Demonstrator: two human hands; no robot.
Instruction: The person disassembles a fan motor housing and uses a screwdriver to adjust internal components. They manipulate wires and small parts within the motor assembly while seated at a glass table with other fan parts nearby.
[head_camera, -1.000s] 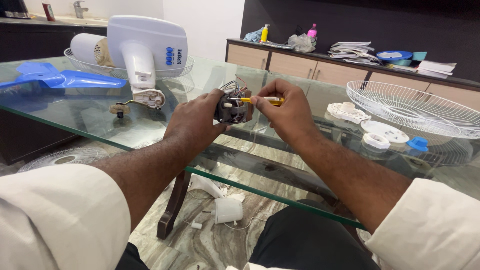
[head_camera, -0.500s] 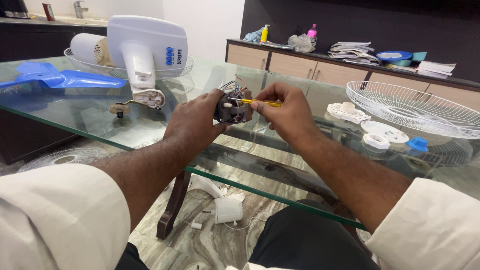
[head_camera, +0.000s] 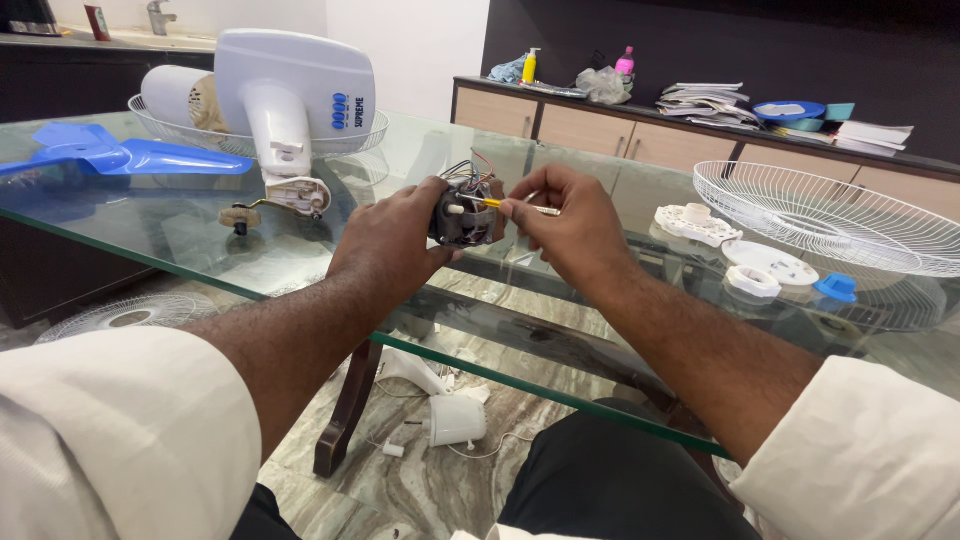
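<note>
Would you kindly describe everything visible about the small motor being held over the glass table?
The motor is a small dark block, metal by its look, with a pale shaft end facing the camera and thin coloured wires sprouting from its top. The left hand grips it from the left, above the glass table. The right hand brings a yellow-handled screwdriver to its right side.

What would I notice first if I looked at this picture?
Right in the middle, above the glass table, the left hand holds a small dark fan motor with coloured wires, while the right hand pokes it with a yellow-handled screwdriver. A blue fan blade lies far left; a white wire fan guard lies right.
</note>
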